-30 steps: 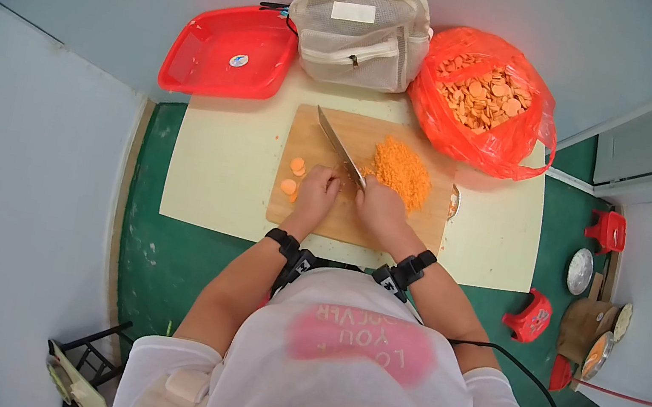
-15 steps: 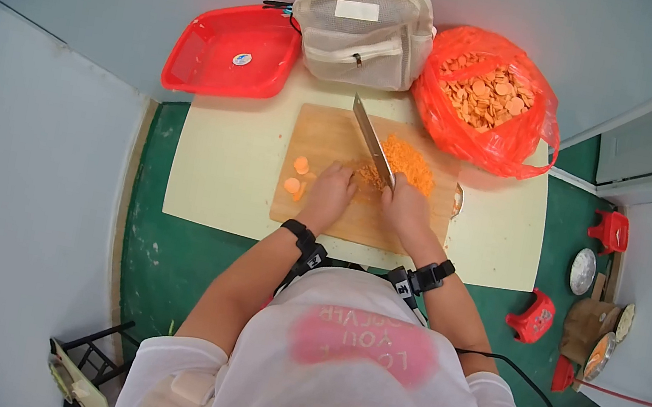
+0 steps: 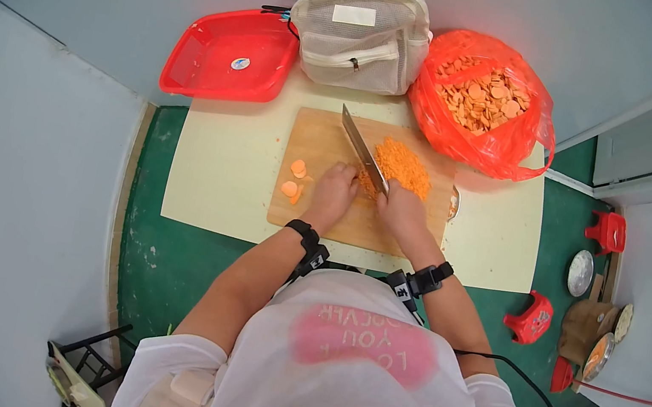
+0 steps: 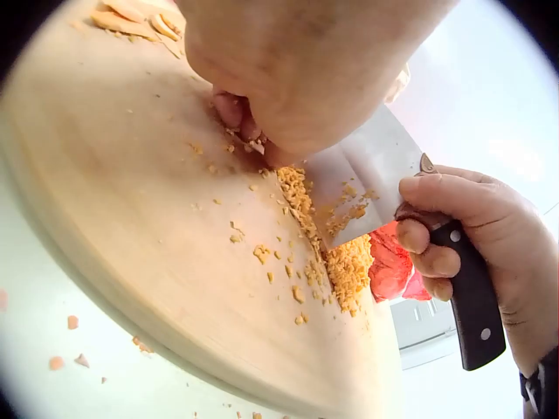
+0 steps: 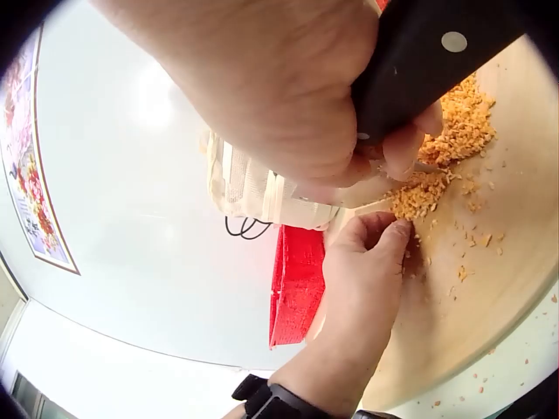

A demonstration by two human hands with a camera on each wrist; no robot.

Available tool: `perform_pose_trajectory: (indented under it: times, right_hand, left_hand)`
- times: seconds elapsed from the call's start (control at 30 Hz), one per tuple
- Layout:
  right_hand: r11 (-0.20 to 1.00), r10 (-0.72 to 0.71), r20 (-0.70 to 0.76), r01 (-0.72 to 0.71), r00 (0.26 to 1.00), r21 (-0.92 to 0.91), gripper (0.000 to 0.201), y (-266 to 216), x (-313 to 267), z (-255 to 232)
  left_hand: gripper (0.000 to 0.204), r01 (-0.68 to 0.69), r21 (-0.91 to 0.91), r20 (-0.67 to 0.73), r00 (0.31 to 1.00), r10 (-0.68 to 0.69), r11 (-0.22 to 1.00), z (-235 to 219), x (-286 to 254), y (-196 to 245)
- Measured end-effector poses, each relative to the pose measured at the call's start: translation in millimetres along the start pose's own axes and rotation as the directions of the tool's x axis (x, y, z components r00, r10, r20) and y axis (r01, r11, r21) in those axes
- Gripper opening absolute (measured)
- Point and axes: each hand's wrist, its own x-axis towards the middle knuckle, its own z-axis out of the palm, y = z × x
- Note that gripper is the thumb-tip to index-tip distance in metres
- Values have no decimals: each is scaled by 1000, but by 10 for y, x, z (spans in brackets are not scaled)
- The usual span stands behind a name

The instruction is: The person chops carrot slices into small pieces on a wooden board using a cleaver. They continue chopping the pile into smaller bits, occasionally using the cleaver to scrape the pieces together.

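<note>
My right hand (image 3: 403, 209) grips the black handle of a cleaver-like kitchen knife (image 3: 365, 150). Its broad blade, specked with orange bits in the left wrist view, stands on edge beside my left hand (image 3: 335, 193). The left fingers curl down on the wooden cutting board (image 3: 316, 131) and hold carrot pieces close to the blade, mostly hidden under the fingertips. A line of finely chopped carrot (image 4: 301, 205) runs from those fingertips along the blade. Beyond the knife lies a larger heap of minced carrot (image 3: 402, 169). Carrot slices (image 3: 290, 189) lie at the board's left side.
At the table's back stand a red plastic basin (image 3: 225, 87), a white mesh backpack (image 3: 361, 32) and a red plastic bag (image 3: 457, 143) full of carrot slices. A metal rim (image 3: 454, 203) shows at the board's right edge. Red stools (image 3: 529, 318) stand on the green floor.
Both hands and the knife have shifted right across the board since a second ago. Over the last half second the blade has swung slightly left, its tip nearer me.
</note>
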Motion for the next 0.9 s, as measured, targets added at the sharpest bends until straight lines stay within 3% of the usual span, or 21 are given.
perform_pose_trajectory:
  times: [0.23, 0.3, 0.4, 0.6, 0.77, 0.83, 0.9]
  right_hand:
    - [1000, -29, -21, 29, 999, 12, 25, 56, 12, 99]
    - [1000, -26, 1, 26, 1000, -1, 25, 9, -26, 57]
    - [1000, -24, 26, 24, 999, -15, 24, 48, -53, 93]
    - [998, -55, 66, 54, 996, 16, 23, -10, -116, 4]
    - [990, -137, 149, 137, 979, 11, 23, 13, -99, 56]
    - [998, -21, 107, 15, 994, 57, 22, 3, -146, -3]
    - [998, -17, 77, 13, 997, 55, 22, 105, -111, -22]
  left_hand:
    - [13, -5, -46, 17, 1000, 6, 999, -108, -35, 7]
    - [12, 101, -220, 43, 995, -93, 970, -160, -50, -35]
    - [11, 100, -282, -21, 994, -111, 954, -254, -126, -171]
    - [10, 157, -219, -147, 970, -192, 963, -648, -347, -318]
    - [13, 253, -240, -140, 946, -291, 937, -808, -480, -521]
    - [13, 260, -246, -152, 941, -302, 934, -856, -512, -550]
    - [13, 273, -241, -182, 930, -319, 931, -894, -497, -553]
